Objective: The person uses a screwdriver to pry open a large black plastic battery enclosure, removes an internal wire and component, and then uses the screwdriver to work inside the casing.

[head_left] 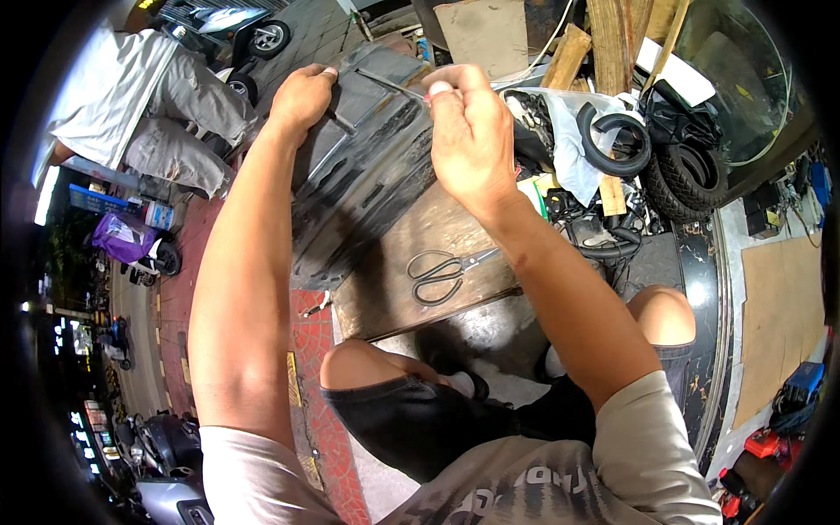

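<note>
We steady the dark plastic panel [367,166], propped on the wooden board [446,254], with our left hand [302,96] clamped over its top edge. Our right hand [468,131] pinches a thin metal rod [394,85] at the panel; the work looks midway. Scissors [442,271] lie unused. The rod's tip and what it engages are hard to make out.

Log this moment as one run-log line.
left hand: grips top edge of dark plastic panel | right hand: pinches thin rod against panel | scissors: lying on board, untouched
</note>
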Demonstrator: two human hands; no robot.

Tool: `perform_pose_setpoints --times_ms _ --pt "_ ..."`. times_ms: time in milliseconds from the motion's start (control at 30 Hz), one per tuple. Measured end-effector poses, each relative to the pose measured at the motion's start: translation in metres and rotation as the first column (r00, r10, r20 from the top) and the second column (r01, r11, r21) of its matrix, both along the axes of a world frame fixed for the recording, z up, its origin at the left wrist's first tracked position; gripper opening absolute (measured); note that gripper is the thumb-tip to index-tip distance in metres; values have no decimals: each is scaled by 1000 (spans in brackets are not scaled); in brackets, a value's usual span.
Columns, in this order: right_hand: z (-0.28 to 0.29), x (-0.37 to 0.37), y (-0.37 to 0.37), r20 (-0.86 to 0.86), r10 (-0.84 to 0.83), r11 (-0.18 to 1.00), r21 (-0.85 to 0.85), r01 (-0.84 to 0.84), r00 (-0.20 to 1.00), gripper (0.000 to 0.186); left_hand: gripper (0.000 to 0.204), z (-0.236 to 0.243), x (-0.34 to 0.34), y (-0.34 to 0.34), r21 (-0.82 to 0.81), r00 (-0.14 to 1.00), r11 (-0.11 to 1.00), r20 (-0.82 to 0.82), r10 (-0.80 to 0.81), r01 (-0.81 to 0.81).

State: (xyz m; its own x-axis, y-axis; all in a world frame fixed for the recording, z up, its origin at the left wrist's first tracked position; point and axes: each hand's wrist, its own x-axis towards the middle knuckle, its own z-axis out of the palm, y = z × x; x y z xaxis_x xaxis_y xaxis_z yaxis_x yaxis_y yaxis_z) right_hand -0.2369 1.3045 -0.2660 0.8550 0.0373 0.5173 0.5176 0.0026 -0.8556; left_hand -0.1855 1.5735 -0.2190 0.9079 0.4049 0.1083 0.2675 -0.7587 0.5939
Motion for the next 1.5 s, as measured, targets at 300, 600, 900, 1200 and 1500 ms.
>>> perform_pose_setpoints --times_ms 300,600,900,1200,1500 --pt "-22 -3 17 137 -177 978 133 159 975 22 43 7 -8 -2 -199 994 975 -37 -106 97" --pt "-34 -6 16 143 -180 982 75 171 973 23 44 3 -8 1 -143 995 985 -4 -96 94" --pt "-22 -5 9 33 -136 988 72 133 990 14 42 2 -9 -6 -100 996 991 14 -93 94" --pt "-20 7 -8 433 -101 948 -231 219 896 4 46 -1 -6 4 -36 996 995 21 -89 90" --pt "-3 18 -10 -544 575 817 415 -400 611 18 84 8 -10 -7 108 998 994 -63 -16 23"
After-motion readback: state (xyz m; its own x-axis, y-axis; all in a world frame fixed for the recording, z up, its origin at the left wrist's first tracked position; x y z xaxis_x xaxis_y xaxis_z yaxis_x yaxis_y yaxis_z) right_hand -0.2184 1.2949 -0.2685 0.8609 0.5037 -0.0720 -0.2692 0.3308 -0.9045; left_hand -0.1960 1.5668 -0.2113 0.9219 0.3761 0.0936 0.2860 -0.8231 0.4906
